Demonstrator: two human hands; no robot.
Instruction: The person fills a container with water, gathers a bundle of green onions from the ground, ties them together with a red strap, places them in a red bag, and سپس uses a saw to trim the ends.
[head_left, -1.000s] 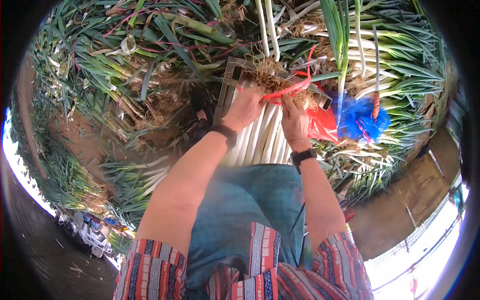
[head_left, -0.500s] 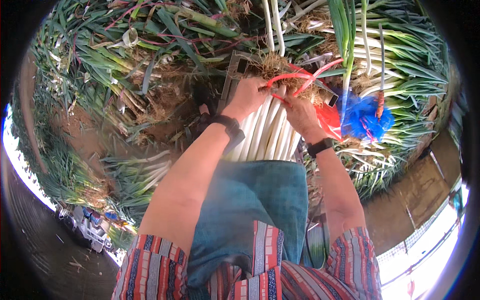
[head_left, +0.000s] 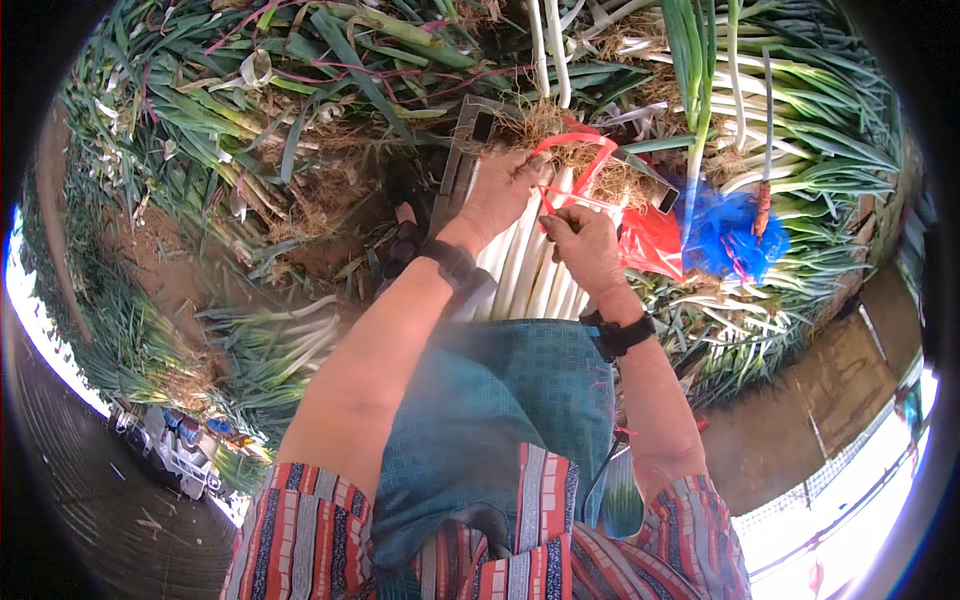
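Observation:
A bundle of leeks [head_left: 530, 270] lies before me, white stalks toward my lap and brown roots [head_left: 545, 118] at the far end. Red plastic tape [head_left: 609, 158] runs around the bundle just below the roots, with a loop standing up. My left hand [head_left: 500, 190] rests on the left side of the bundle, thumb and fingers closed on the tape. On the right, lower down, my right hand [head_left: 588, 247] pinches a tape strand that stretches short and taut toward the left hand. The bundle sits in a metal frame [head_left: 462, 150], partly hidden by my left hand.
Loose leeks [head_left: 820, 150] are piled at the right, and more leeks [head_left: 390, 55] lie tangled at the far left. Beside the bundle are a red plastic sheet [head_left: 652, 240], blue netting [head_left: 725, 235] and a long thin blade with an orange handle [head_left: 762, 208]. A teal apron [head_left: 500, 400] covers my lap.
My right hand has drawn back toward me and slightly left, pulling a tape strand down. The left hand has barely moved. The crossed tape ends have become one loop above the bundle.

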